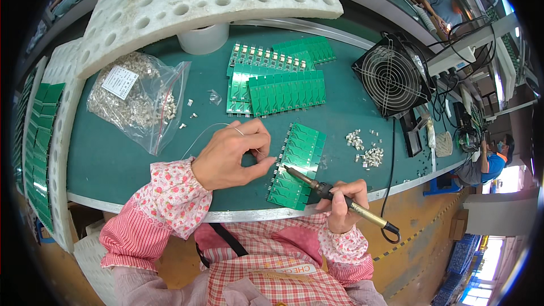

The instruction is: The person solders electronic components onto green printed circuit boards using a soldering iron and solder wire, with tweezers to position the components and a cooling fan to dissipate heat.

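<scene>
Nearest, just beyond the tabletop's (345, 105) metal front edge, the right hand (347, 207) sits at 4 o'clock from the board; its fingers close round the iron (323, 189), which has a dark grip, a brass-coloured rear end and a black cable. The iron's slim barrel points toward 10 o'clock, its tip at the board's left side; whether it touches cannot be told. The board (300, 150) lies on the tabletop between the hands, slanted from 1 to 7 o'clock: a long, bright green panel split crosswise into narrow strips, with paler traces, a glossy glare near the middle and short silver pins sticking out in a row along its left edge. At 9 o'clock the left hand (235, 156) hangs close by, fingers curled round a thin silver wire (199, 135), thumb tip almost at the pins; the wire loops away toward 8 o'clock. Farther off, loose white parts (372, 157) lie in small heaps at 3 o'clock, and a clear bag (144, 105) of similar pieces at 10. More green boards (289, 92) overlap at 12, one bearing rows of pale square components. A black fan (392, 76) stands between 1 and 2, and holed white foam (212, 1) arches across at 11.
</scene>
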`<state>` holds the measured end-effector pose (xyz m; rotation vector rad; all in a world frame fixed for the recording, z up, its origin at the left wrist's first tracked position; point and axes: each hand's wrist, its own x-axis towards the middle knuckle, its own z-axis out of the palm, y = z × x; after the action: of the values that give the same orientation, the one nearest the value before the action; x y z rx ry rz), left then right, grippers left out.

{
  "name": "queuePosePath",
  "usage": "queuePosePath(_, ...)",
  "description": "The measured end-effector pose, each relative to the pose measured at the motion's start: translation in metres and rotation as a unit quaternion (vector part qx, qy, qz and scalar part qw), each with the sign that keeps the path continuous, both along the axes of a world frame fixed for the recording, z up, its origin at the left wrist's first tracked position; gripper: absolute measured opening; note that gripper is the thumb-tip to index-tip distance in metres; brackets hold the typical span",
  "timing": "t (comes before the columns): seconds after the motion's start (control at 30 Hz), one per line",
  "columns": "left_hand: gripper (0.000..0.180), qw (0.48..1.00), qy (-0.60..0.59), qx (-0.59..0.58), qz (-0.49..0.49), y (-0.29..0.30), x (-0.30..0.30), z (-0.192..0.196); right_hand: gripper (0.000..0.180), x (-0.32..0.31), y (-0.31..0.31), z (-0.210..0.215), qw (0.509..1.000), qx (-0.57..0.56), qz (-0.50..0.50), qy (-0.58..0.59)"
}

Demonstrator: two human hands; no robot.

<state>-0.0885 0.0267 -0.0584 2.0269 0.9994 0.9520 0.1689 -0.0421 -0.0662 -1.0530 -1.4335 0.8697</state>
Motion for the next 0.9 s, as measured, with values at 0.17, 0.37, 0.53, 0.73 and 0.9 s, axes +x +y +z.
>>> queuePosePath(0.17,0.021,1.0,0.024,0.009,-0.01,-0.001,0.0,0.004,0.014,0.001,0.001,-0.001,1.0,0.002,0.008,-0.004)
queuePosePath(0.37,0.02,1.0,0.023,0.01,-0.01,0.0,0.001,0.003,0.013,0.001,0.002,-0.002,1.0,0.009,0.014,0.001)
queuePosePath(0.53,0.024,0.999,0.05,-0.021,-0.008,-0.001,0.001,0.009,0.012,0.001,0.002,-0.002,1.0,0.014,0.018,-0.008)
queuePosePath(0.73,0.022,1.0,0.025,-0.006,-0.003,0.0,0.0,0.002,0.018,-0.004,-0.001,0.002,1.0,0.001,-0.007,0.006)
queuePosePath(0.9,0.023,0.999,0.035,-0.021,0.003,-0.001,0.002,0.006,0.012,-0.001,0.001,-0.002,1.0,0.008,0.004,0.008)
